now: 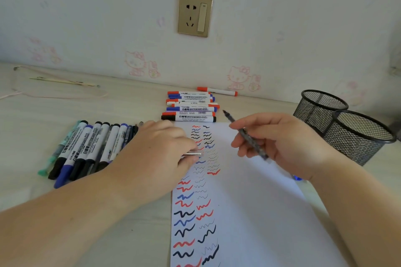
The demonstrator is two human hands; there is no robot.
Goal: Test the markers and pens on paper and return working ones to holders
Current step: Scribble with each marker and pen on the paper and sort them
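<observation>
Head view: right hand [280,143] pinches an uncapped pen [245,134] above the paper [249,191]; left hand [160,154] grips its silver-clipped cap [192,154]. Squiggles fill two columns, yet both mesh holders [347,130] beyond the right hand look empty, so returning remains.

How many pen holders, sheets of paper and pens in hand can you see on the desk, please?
Mesh holders: 2 (rear holder, front holder)
Sheets of paper: 1
Pens in hand: 1 (pen, in the right hand)
Total: 4
</observation>
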